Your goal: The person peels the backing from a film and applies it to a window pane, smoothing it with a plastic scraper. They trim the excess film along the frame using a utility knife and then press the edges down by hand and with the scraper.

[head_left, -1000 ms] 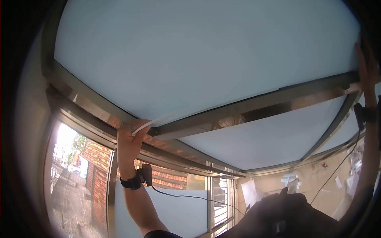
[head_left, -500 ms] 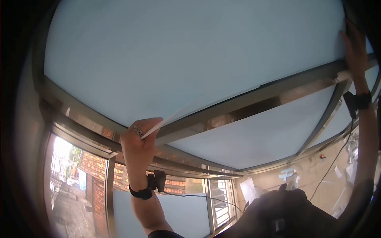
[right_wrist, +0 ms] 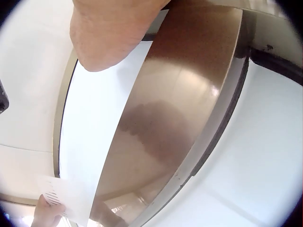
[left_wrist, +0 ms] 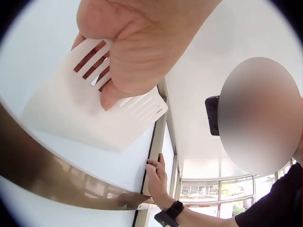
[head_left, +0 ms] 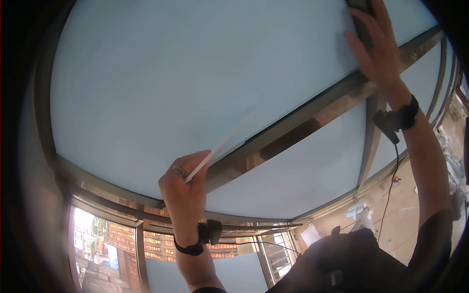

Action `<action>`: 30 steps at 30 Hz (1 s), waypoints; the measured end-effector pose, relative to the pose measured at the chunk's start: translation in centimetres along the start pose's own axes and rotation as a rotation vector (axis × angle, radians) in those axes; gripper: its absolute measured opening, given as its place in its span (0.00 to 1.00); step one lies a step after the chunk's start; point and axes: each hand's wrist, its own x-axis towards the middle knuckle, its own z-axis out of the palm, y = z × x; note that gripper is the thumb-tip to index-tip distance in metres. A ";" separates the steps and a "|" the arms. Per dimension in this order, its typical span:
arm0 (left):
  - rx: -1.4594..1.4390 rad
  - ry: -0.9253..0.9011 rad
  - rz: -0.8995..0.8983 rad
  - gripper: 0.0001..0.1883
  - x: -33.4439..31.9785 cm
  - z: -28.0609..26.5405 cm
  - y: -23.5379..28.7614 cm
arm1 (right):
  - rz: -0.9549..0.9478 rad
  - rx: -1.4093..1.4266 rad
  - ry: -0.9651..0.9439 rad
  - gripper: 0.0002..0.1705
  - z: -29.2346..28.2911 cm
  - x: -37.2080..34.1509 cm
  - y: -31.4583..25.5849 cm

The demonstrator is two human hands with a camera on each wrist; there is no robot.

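My left hand [head_left: 184, 188], with a ring on it, pinches a thin white plastic scraper [left_wrist: 71, 116] with slots cut through its grip. In the head view the scraper [head_left: 222, 144] appears nearly edge-on over a large pale blue glass panel [head_left: 195, 73], close above the lower metal bar [head_left: 288, 136]. Thumb and fingers clasp the slotted part in the left wrist view. My right hand [head_left: 378, 51] rests with spread fingers against the dark upright frame [head_left: 361, 24] at the panel's right side. Only its heel [right_wrist: 106, 42] shows in the right wrist view.
A second pale panel [head_left: 298, 171] lies below the bar. Outside the window at lower left is a brick wall [head_left: 122, 195]. A cable [head_left: 391, 195] hangs from the right wrist camera. White scraps [head_left: 359, 212] lie on the floor at lower right.
The view has swung right, bringing the right hand further into sight, still at the upright frame. My left hand has moved from the panel's lower corner rightward over the panel with the scraper.
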 end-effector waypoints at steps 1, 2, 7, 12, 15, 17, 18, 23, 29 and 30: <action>-0.005 -0.004 0.011 0.08 0.1 0.5 0.8 | 0.046 -0.026 -0.037 0.21 -0.5 0.4 -0.6; -0.011 0.012 0.033 0.08 0.2 1.1 1.5 | 0.094 -0.053 -0.074 0.21 -0.9 0.7 -1.2; 0.009 0.043 0.145 0.10 0.9 3.2 4.2 | 0.169 -0.041 -0.074 0.21 -1.3 0.8 -1.9; -0.002 0.057 0.148 0.12 1.3 4.6 6.6 | 0.276 0.068 -0.084 0.24 -2.1 1.3 -2.6; -0.017 0.077 0.172 0.12 1.2 5.8 8.4 | 0.264 0.133 -0.021 0.36 -1.7 0.3 -1.6; -0.041 0.088 0.194 0.12 1.4 6.5 9.3 | 0.229 0.191 0.022 0.43 -1.6 0.0 -1.1; -0.055 0.100 0.209 0.13 1.7 7.0 9.5 | 0.227 0.187 0.020 0.43 -1.3 -0.1 -0.9; -0.120 0.113 0.267 0.14 2.4 9.4 12.9 | 0.230 0.289 0.114 0.35 -1.9 0.2 -1.3; -0.039 0.139 0.351 0.23 3.1 9.9 15.0 | 0.313 0.425 0.116 0.33 -2.8 0.0 -0.7; -0.046 0.161 0.349 0.27 3.2 9.7 15.3 | 0.332 0.468 0.121 0.33 -2.8 -0.1 -0.6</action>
